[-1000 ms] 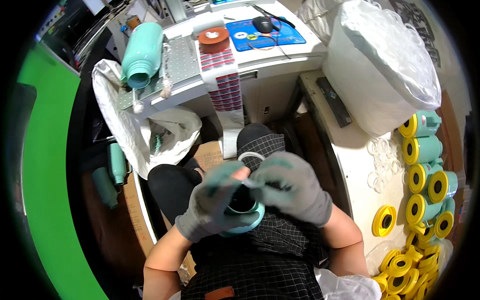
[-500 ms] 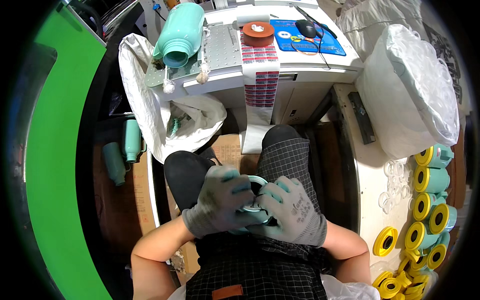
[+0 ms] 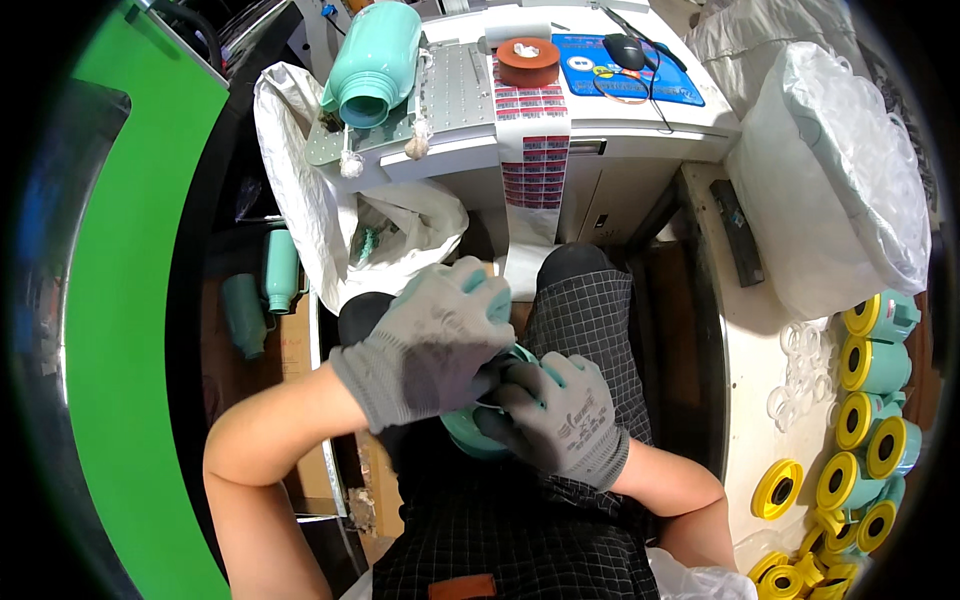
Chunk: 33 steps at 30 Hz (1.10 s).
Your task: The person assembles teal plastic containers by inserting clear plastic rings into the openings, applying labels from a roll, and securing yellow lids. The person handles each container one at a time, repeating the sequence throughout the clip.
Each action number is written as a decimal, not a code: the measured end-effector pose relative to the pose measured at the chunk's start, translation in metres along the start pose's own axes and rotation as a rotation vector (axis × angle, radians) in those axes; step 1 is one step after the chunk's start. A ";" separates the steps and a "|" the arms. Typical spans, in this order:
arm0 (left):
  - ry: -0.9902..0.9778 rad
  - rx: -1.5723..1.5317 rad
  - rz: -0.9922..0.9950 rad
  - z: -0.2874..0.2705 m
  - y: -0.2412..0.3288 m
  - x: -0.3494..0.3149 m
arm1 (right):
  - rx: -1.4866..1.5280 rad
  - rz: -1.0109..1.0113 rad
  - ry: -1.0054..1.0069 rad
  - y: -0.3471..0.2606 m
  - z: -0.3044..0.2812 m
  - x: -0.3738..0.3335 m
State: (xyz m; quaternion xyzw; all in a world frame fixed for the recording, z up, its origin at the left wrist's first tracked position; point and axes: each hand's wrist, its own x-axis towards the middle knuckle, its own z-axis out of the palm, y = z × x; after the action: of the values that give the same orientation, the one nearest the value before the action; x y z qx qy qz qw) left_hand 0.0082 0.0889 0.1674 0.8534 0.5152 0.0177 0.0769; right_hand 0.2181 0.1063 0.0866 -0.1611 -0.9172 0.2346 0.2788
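A teal jug (image 3: 470, 432) sits in my lap between my knees, its open mouth largely covered by my hands. Grey gloves with teal-coated fingers cover both hands. Above the mouth, my left hand (image 3: 440, 335) is bent over with curled fingers; whatever they hold is hidden beneath the hand. My right hand (image 3: 565, 420) grips the jug's rim on the right, its fingers curled over the edge. Part of a thin pale edge shows by those fingertips, too small to name.
Ahead, a white desk (image 3: 640, 125) carries another teal jug (image 3: 375, 65), a tape roll (image 3: 528, 62), a label strip (image 3: 533, 170) and a mouse (image 3: 625, 50). A white sack (image 3: 300, 190) stands left. The right bench has white rings (image 3: 800, 370), yellow-topped teal jugs (image 3: 873, 365) and a ring-filled bag (image 3: 820, 190).
My left hand has risen and turned over the jug's mouth, its elbow swinging outward. The right hand has shifted slightly but stays at the rim. The whole view has moved a little.
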 end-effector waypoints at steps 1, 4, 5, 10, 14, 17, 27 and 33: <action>-0.032 -0.058 0.067 0.005 -0.006 0.002 | 0.014 -0.011 0.009 0.002 0.000 -0.001; -0.133 -0.184 0.076 0.016 -0.010 0.004 | 0.080 -0.023 0.015 0.006 -0.004 -0.004; -0.135 -0.211 0.067 0.016 -0.009 0.006 | 0.091 -0.026 0.005 0.007 -0.005 -0.004; -0.015 -0.030 -0.047 0.021 0.013 0.015 | 0.078 0.027 0.052 0.006 -0.010 -0.009; 0.359 -0.588 -0.050 0.032 0.019 0.018 | 0.105 0.025 0.289 0.025 -0.013 -0.044; 0.536 -0.421 -0.116 0.095 0.048 -0.023 | 0.303 0.299 0.483 0.035 -0.034 -0.107; 0.741 -0.330 -0.057 0.089 0.037 0.019 | 1.120 1.342 0.423 0.048 -0.064 -0.194; 0.781 -1.476 -0.793 0.179 -0.136 0.121 | 0.663 0.888 0.703 0.050 -0.049 -0.154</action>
State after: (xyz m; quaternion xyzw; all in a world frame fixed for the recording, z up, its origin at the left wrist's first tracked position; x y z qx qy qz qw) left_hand -0.0350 0.2372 -0.0362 0.2825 0.6171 0.6006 0.4227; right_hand 0.3773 0.0992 0.0291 -0.4973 -0.4966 0.5308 0.4735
